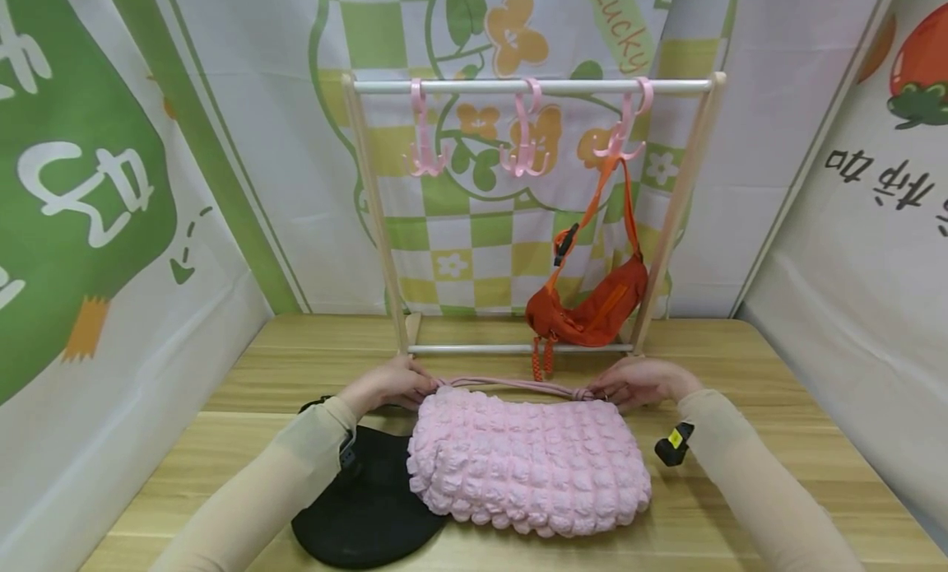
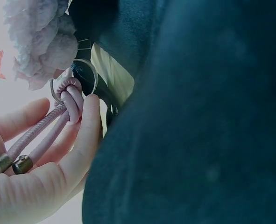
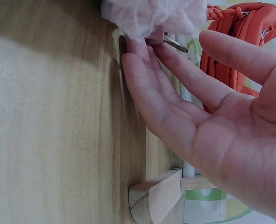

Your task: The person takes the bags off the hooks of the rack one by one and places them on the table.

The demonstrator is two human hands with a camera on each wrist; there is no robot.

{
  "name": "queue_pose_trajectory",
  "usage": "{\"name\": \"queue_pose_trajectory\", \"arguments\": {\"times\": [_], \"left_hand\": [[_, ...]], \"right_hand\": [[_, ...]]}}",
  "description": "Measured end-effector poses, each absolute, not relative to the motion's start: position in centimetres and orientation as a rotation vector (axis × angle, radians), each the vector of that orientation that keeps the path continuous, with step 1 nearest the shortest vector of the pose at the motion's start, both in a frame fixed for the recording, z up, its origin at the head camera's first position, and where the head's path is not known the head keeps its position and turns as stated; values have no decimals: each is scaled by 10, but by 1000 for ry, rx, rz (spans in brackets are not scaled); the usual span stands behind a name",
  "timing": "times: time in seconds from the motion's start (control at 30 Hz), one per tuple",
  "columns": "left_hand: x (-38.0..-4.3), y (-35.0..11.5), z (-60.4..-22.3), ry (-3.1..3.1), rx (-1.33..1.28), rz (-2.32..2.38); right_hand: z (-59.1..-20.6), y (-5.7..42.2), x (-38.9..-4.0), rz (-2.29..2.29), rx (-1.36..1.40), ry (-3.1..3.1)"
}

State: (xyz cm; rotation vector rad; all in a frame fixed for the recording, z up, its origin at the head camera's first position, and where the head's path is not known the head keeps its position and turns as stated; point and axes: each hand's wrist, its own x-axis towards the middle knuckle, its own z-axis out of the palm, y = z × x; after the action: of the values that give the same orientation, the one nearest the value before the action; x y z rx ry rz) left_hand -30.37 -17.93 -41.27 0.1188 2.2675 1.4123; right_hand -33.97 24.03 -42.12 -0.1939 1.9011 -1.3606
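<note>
A pink puffy quilted handbag (image 1: 527, 461) lies on the table with its cord strap (image 1: 511, 383) toward the rack. At the bag's left end is my left hand (image 1: 392, 383). In the left wrist view a finger touches the metal ring (image 2: 96, 77) by the knotted cord (image 2: 71, 100), while the thumb stays apart; two metal-tipped cord ends lie over the hand. My right hand (image 1: 643, 383) is at the other end of the strap. In the right wrist view its extended fingers (image 3: 149, 93) reach under the bag's edge, with the thumb apart.
A wooden rack (image 1: 374, 218) with a metal bar stands behind the bag, carrying three pink hooks (image 1: 524, 136). From the right hook hangs an orange bag (image 1: 592, 304). A black bag (image 1: 370, 506) lies partly under the pink bag, beside my left forearm.
</note>
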Motion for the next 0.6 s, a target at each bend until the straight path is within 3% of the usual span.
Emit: {"name": "queue_pose_trajectory", "arguments": {"times": [0.6], "left_hand": [[-305, -187, -418, 2265, 100, 1433]], "right_hand": [[-418, 245, -339, -1347, -214, 1907]]}}
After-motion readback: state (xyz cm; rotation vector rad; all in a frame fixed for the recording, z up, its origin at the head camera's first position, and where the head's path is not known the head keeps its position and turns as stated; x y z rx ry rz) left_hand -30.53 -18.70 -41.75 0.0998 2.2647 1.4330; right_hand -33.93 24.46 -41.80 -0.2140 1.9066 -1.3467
